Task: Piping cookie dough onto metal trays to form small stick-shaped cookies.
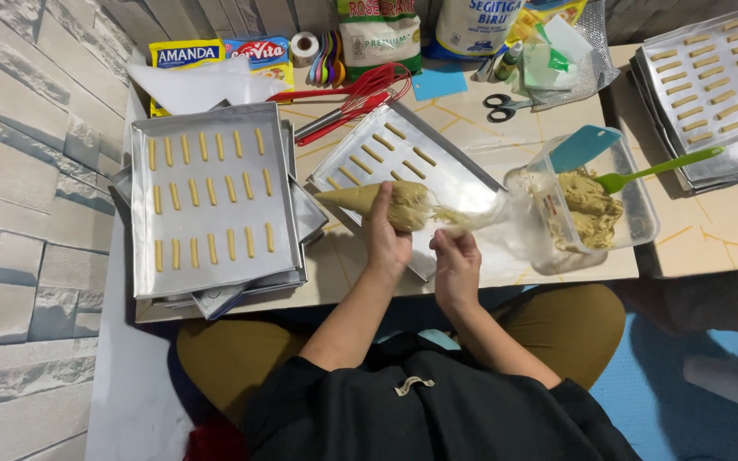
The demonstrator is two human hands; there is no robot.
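The piping bag (386,203) is showing tan dough through clear plastic. The baking tray (207,201) is gleaming silver with pale yellow strips in rows. The whisk (360,94) is glowing red, the spatula (659,169) green, the scissors (500,107) black, and the surface (489,141) is showing beige with yellow lines.

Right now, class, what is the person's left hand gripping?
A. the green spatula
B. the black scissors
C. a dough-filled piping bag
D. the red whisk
C: the left hand wraps around the dough-filled piping bag, whose tip points over the tray with a few piped strips; scissors, spatula and whisk lie untouched.
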